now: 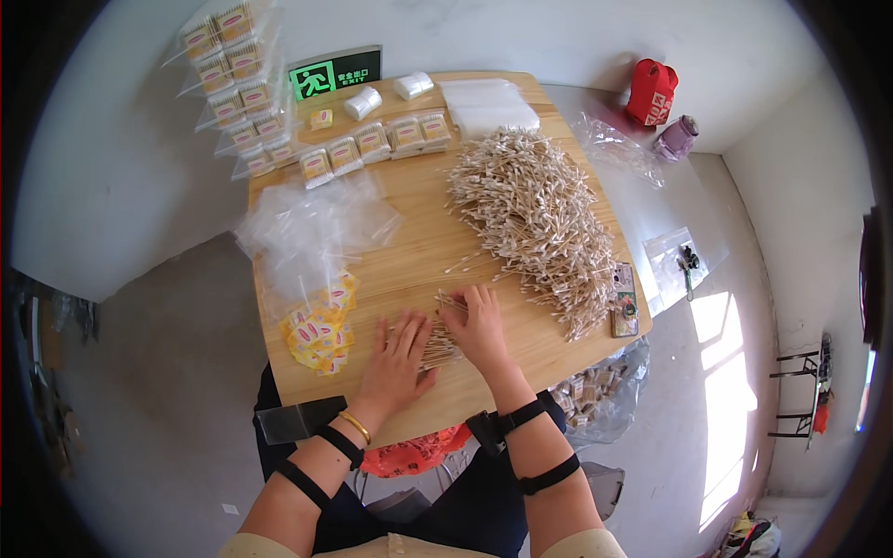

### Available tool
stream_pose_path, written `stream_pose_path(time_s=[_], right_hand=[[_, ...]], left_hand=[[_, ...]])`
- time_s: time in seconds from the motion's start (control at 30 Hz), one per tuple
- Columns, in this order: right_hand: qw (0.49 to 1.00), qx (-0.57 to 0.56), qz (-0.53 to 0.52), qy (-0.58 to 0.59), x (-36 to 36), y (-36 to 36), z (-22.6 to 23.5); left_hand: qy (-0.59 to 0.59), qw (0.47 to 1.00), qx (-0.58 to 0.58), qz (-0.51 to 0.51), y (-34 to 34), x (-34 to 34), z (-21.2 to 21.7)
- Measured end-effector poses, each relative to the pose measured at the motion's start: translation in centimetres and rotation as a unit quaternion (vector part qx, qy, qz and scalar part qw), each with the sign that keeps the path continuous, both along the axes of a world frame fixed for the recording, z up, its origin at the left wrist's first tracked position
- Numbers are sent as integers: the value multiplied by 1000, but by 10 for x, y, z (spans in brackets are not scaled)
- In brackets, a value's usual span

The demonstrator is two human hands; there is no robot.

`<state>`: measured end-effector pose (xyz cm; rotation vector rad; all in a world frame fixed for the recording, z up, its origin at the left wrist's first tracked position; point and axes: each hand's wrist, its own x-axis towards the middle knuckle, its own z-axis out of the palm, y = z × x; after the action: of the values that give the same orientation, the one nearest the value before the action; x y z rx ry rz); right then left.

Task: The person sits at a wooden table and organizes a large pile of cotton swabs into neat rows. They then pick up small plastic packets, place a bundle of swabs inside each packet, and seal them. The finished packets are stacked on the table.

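Note:
A small row of cotton swabs (439,346) lies on the wooden table (409,232) near its front edge, between my two hands. My left hand (398,363) rests flat over the row's left side, fingers stretched out. From the right, my right hand (477,330) bends its thumb and fingers around a few swabs at the row's far end. Beyond it spreads a big loose heap of cotton swabs (535,219). Left of my left hand lie yellow and white printed cards (319,330), with clear plastic bags (312,228) behind them.
Packed swab bundles (372,142) line the back, and more are stacked in a tall pile (233,88) at the far left. Flat clear bags (488,105) lie beside two white rolls (363,103). A phone (624,302) sits at the right edge, above a bag of small packs (595,395).

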<state>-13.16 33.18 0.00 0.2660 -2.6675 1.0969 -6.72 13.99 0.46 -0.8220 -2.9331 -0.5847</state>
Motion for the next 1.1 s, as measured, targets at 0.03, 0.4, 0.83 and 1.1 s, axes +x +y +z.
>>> stream_pose_path(time_s=[0.03,0.4,0.83,1.1], right_hand=[[1000,-4,15,0,-1,-5,1],[987,-46,130,-78,-27,-14,10],[959,255,120,23,-65,4,18],[995,20,98,-11,-14,1,35]], left_hand=[[3,1000,1,-1,0,0,-1],[3,995,95,6,-4,0,-5],[-44,986,162,9,-5,-2,-6],[-49,995,80,29,-3,-13,12]])
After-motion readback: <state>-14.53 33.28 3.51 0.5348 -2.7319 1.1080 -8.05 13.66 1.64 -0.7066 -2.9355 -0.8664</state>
